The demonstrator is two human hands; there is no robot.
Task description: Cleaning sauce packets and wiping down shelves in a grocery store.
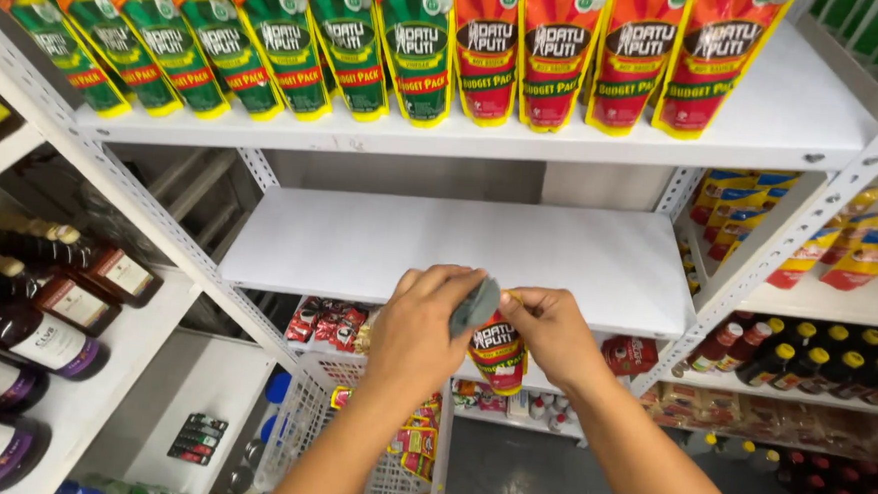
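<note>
Two hands, one pouch and a grey cloth

Both hands meet in front of the bare middle shelf (459, 248). The right hand (553, 331) has its grip closed around the top of a red pouch (499, 352), which hangs upright, its long axis running from 12 to 6 o'clock. The left hand (417, 328) has its grip closed on a grey cloth (474, 305) and presses it against the pouch's upper edge, so cloth and pouch touch. From the left hand the pouch lies at about 4 o'clock, just beside it; from the right hand it lies at about 8 o'clock, held in the fingers. The right hand is the nearer, since it carries the pouch.

On the top shelf, at 12 o'clock, stands a row of green pouches (269, 48) and red pouches (569, 58). Dark bottles (24, 336) lie at 9 o'clock, and a white basket (388, 455) sits below the hands.
</note>
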